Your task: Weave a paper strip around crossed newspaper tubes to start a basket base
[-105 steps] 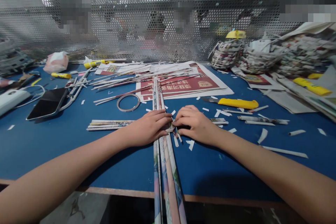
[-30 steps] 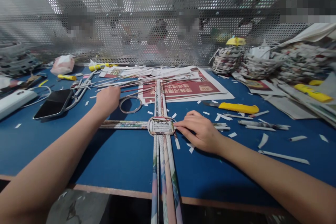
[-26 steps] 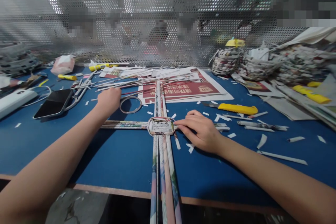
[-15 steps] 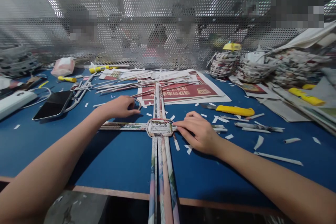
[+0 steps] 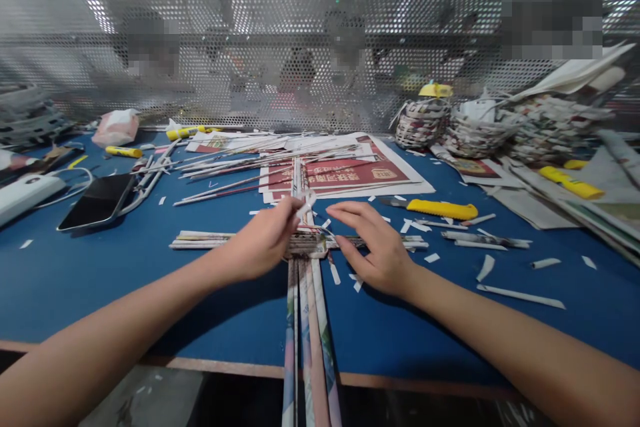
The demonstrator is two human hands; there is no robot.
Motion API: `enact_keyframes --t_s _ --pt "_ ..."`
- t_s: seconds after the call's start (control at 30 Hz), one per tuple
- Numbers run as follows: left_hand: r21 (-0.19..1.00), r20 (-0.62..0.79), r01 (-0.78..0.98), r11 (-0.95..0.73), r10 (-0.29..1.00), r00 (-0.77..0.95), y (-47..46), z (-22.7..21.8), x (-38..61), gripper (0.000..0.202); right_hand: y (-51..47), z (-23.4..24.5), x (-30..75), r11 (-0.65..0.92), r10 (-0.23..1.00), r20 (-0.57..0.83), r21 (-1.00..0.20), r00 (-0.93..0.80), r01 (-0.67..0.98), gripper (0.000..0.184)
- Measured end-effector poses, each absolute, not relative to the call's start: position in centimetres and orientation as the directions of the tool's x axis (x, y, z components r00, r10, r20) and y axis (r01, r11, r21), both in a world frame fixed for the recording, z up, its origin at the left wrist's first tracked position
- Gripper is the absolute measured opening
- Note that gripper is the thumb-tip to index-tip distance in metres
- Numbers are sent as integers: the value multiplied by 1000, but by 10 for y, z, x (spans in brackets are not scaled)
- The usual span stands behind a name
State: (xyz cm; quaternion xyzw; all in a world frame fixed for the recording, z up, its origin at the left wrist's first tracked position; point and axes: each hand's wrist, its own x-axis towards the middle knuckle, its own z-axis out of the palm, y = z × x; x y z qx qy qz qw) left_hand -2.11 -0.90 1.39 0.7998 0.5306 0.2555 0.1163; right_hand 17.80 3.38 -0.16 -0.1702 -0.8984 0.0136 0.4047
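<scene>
Past the front edge of the blue table point(image 5: 225, 327), crossed paper rods point(image 5: 317, 310) are extended, their crossing flanked by the left hand point(image 5: 265, 240), pinched on a pale ring point(image 5: 311, 198), and the loosely spread right hand point(image 5: 383, 250).

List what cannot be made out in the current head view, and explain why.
Head view throughout:
Woven centre of the paper cross: left side hidden by the left hand.
Lengthwise paper tubes: near ends cut off by the bottom edge.
Far-left woven basket: cut off by the left edge.
Dark shapes: blurred behind the perforated panel.
</scene>
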Motion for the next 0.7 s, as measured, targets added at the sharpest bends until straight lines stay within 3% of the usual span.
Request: enact_keyframes --t_s 0.17,0.4,0.5,0.6,0.7 --pt "511 325 659 -553 833 447 -26 4 -5 28 27 2 177 947 311 726 -187 -613 259 35" --pt "516 389 588 -623 782 486 -22 -3 -6 41 26 2 178 960 279 697 -185 -660 210 34" --pt "436 397 581 -688 726 562 -22 -8 -6 55 25 1 179 954 299 689 -202 -660 222 37" --pt "267 432 590 -762 642 633 -19 -16 -8 67 24 1 179 951 309 687 -208 -657 230 40" --pt "191 487 620 -761 621 613 -16 -22 -9 67 23 1 180 959 282 706 -187 -650 214 43"
